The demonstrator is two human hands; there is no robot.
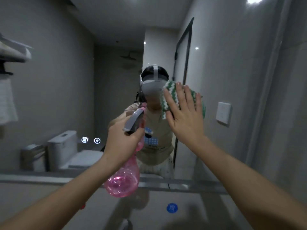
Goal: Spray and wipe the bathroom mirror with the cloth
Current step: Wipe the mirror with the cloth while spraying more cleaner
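A: Head view is dim overall, grey cast, low contrast. Main source is a ceiling spot (255,0) at the top right, blown out white.

B: Glare?

A: Two small specular dots on the glossy wall (196,48), reflected in the mirror (66,80). Two lit icons (90,140) glow on the glass at lower left.

B: Sharpness?

A: Soft everywhere, compression smear. Towel shelf (15,52) at the left edge is blurred. Bottom edge goes dark and mushy.

B: Distortion?

A: Wide-angle bend: the mirror's lower edge (182,185) tilts, wall lines at the right lean. Both forearms stretch towards the corners.

B: Shadows?

A: Soft dark patches on the counter (216,213) below, no hard edges.
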